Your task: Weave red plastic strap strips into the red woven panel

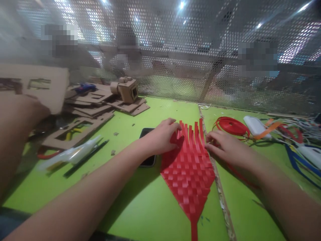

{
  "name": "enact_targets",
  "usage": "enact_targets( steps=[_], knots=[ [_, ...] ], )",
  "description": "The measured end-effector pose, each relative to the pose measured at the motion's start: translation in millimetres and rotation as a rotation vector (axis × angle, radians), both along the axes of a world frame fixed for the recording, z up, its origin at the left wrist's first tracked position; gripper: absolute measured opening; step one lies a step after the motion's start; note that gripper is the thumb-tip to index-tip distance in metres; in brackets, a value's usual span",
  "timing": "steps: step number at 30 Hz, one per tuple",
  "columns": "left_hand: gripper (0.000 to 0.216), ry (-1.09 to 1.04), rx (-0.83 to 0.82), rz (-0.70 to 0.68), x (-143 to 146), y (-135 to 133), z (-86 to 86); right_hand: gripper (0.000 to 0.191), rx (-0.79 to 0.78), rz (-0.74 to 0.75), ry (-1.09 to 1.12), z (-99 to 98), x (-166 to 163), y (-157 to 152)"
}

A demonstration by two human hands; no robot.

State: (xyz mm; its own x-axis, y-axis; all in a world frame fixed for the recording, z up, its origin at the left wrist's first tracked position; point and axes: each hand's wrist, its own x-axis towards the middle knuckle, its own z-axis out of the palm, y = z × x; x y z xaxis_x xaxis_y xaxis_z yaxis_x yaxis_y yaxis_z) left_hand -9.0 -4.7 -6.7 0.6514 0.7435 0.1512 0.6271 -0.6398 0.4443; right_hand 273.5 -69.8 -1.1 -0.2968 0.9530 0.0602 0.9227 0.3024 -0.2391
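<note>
Green table [140, 201], mesh wall behind. At its seam lies a half-woven red mat [189, 170]. Left hand [163, 135] curls on the mat's top-left strips, pinch unclear. Right hand [223, 145] lies flat, fingers together, against the mat's right edge. The loose top ends likely need a careful pinch.

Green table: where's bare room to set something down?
Bare green lies between the left forearm and the woven red mat, and behind the phone toward the mesh. Cardboard cutouts crowd the left, ribbons the right.
</note>
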Motion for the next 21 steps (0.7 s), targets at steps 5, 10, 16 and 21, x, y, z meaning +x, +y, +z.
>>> enact_targets(
  steps=[5, 10, 16, 21],
  knots=[
    [0.074, 0.029, -0.048, 0.03, 0.6, 4.3, -2.0, 0.009, -0.095, 0.016, 0.018, -1.5, 1.5, 1.3],
    [0.081, 0.02, -0.163, 0.044, -3.4, 14.9, -5.2, 0.01, -0.068, 0.016, 0.025, 0.5, -5.8, -0.4],
    [0.084, -0.041, -0.25, -0.03, -6.6, 23.5, -9.2, 0.018, 0.08, -0.058, -0.105, -4.4, -20.9, -3.9],
    [0.062, -0.016, -0.102, -0.108, -5.2, 23.8, -7.2, 0.036, 0.205, 0.006, -0.255, -12.5, -39.4, -10.4]
  ],
)
